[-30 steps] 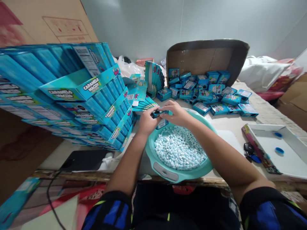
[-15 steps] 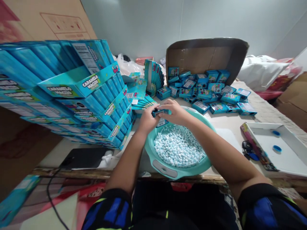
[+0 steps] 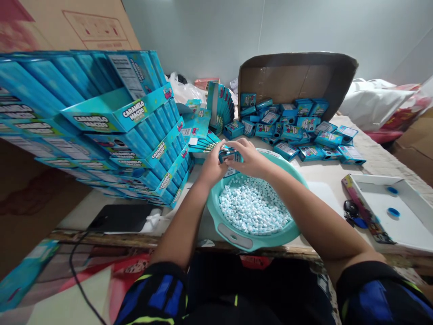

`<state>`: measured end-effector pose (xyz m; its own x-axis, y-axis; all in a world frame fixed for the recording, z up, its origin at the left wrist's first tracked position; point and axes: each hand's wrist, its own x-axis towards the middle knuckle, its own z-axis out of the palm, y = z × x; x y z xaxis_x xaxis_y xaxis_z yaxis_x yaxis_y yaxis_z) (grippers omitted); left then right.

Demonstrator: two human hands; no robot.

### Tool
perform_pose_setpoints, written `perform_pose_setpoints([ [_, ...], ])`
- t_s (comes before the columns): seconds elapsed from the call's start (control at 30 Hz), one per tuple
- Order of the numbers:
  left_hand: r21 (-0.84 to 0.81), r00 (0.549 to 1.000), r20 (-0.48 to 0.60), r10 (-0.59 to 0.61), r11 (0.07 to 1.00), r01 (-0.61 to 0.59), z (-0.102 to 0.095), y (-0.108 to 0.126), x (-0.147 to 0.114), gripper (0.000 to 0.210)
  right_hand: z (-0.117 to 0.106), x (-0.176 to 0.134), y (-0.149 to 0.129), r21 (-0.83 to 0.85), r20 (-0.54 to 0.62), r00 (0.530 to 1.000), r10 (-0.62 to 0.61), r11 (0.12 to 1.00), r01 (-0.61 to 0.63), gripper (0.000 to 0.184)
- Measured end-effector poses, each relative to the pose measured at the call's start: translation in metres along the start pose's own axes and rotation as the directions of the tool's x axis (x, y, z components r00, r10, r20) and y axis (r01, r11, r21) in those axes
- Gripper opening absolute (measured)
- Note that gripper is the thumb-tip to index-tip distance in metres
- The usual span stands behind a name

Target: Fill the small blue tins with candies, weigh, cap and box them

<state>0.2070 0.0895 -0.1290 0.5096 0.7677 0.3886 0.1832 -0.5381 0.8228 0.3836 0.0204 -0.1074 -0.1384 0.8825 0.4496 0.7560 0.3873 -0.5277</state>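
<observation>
A small blue candy box [image 3: 230, 172] is held over the far left rim of a turquoise basin [image 3: 233, 236]. My left hand [image 3: 213, 168] grips the box from the left, its thumb and fingers curled at the upper end. From the right, my right hand [image 3: 249, 159] closes over it with bent fingers. The box's upper end shows a dark opening, partly covered by my fingers. Small white and pale-blue candies [image 3: 253, 205] fill the lower part of the basin. Just beyond my left hand lie fanned-out flat blue cartons [image 3: 204, 143].
Stacked blue display boxes [image 3: 135, 135] rise on the left. A tipped cardboard box [image 3: 294, 74] stands behind a pile of small blue boxes [image 3: 291, 131]. To the right lie a white tray [image 3: 406, 225] with blue caps and some keys [image 3: 350, 207]. A black flat device [image 3: 120, 218] sits front left.
The view has shifted slightly, so the surroundings appear a little further right. My fingers have moved slightly around the box's upper end, and both hands still hold it.
</observation>
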Motion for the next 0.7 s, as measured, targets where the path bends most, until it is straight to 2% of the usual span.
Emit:
perform_pose_setpoints([
  [0.2,-0.005,0.997,-0.037,-0.069,0.998,0.069,0.0018,0.0038,-0.0006,0.086,0.0046,0.0006,0.0042,0.012,-0.019,0.999,0.046,0.999,-0.046,0.048],
  [0.53,0.0,0.997,-0.052,-0.049,0.999,0.049,0.0011,0.0047,-0.0016,0.075,0.0014,-0.0007,0.0005,0.003,0.029,0.999,0.034,0.999,-0.034,0.041],
  [0.7,-0.031,0.997,-0.056,-0.058,0.998,0.056,0.0022,0.0029,-0.001,0.078,0.0009,0.0,0.0011,0.028,-0.001,1.0,0.031,0.999,-0.031,0.044],
])
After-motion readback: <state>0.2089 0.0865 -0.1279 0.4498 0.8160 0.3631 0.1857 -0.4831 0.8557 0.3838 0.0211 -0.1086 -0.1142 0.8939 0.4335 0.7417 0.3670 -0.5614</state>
